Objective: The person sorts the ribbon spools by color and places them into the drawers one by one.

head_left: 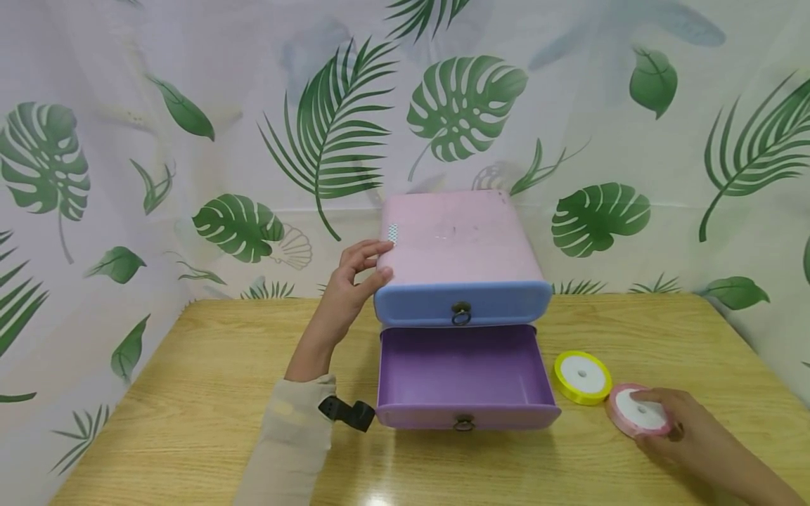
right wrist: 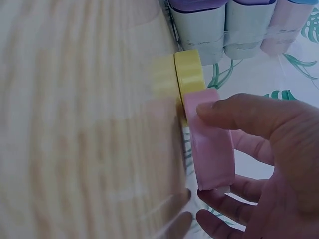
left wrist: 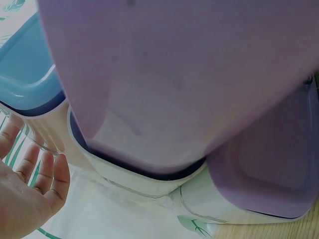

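Left hand (head_left: 344,292): reaching up from the lower left of the head frame and resting its fingertips at the left edge of the pink cabinet (head_left: 458,239), mid-frame; thumb lying nearest the front, the other fingers spreading apart along the side, bending slightly, none closing round anything. In the left wrist view this hand is showing at lower left, palm partly visible, fingers fanning beside the pink wall. Forearm is slanting upward to the right; a pale sleeve (head_left: 285,436) is covering it, with a black strap (head_left: 361,416) sitting at the cuff. Right hand (head_left: 692,432): coming in from the lower right corner, wrist angling toward upper left, pinching the pink spool (head_left: 635,419) between thumb and fingers; in the right wrist view the thumb is pressing the near side of its rim and fingers are curling behind. Whether the spool is lying flat or lifting slightly, cannot tell. The yellow spool (head_left: 585,384) is lying on the table (head_left: 190,422) just beyond, up and left of it. Left of both spools, the purple drawer (head_left: 430,418) is standing pulled out, below the blue drawer (head_left: 418,307), which is sitting closed.
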The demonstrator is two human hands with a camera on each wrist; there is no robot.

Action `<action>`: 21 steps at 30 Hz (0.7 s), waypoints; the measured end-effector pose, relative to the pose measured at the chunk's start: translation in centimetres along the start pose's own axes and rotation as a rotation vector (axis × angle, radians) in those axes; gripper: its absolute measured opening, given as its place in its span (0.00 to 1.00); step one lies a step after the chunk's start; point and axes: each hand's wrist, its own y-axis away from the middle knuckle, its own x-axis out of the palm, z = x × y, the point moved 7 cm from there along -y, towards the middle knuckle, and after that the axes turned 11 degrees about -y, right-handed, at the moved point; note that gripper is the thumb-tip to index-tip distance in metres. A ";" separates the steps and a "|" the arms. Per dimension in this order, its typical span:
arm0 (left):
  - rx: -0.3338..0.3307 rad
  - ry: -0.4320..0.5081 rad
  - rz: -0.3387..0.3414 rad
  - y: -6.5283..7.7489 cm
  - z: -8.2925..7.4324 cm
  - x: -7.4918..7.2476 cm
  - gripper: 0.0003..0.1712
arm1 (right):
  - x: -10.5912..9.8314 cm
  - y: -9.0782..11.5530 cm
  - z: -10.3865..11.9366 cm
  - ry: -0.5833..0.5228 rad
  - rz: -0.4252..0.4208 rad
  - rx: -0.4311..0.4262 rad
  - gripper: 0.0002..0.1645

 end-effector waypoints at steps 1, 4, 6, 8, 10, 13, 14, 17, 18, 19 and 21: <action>0.000 0.000 0.000 0.0 0.0 0.0 0.26 | -0.1 0.0 0.0 -0.010 -0.003 -0.002 0.30; 0.000 0.002 -0.001 -0.1 0.0 0.0 0.26 | -0.5 -0.1 0.4 -0.041 -0.023 -0.030 0.29; -0.002 0.003 -0.001 -0.1 0.0 0.0 0.26 | -0.7 0.0 0.7 -0.064 -0.035 -0.044 0.30; -0.003 0.004 -0.001 -0.1 0.0 0.0 0.26 | -1.0 0.0 0.9 -0.073 -0.038 -0.034 0.30; -0.005 0.004 0.001 -0.1 0.0 0.1 0.26 | -1.2 0.1 1.2 -0.083 -0.040 -0.026 0.30; -0.007 0.001 0.004 -0.1 0.0 0.1 0.26 | -1.6 0.2 1.9 -0.079 -0.052 -0.022 0.31; -0.008 0.000 0.005 -0.1 0.0 0.1 0.26 | -1.7 0.3 2.1 -0.077 -0.054 -0.022 0.31; -0.010 -0.004 0.004 0.0 0.0 0.1 0.26 | -2.0 0.3 3.0 -0.081 -0.065 -0.037 0.32; -0.011 -0.006 0.004 0.0 -0.1 0.1 0.26 | -2.1 0.4 3.3 -0.082 -0.065 -0.035 0.32; -0.012 -0.006 0.003 0.0 -0.1 0.1 0.26 | -2.2 0.4 3.7 -0.091 -0.077 -0.053 0.32; -0.015 -0.007 0.002 0.1 -0.1 0.0 0.26 | -2.4 0.3 4.7 -0.099 -0.087 -0.083 0.33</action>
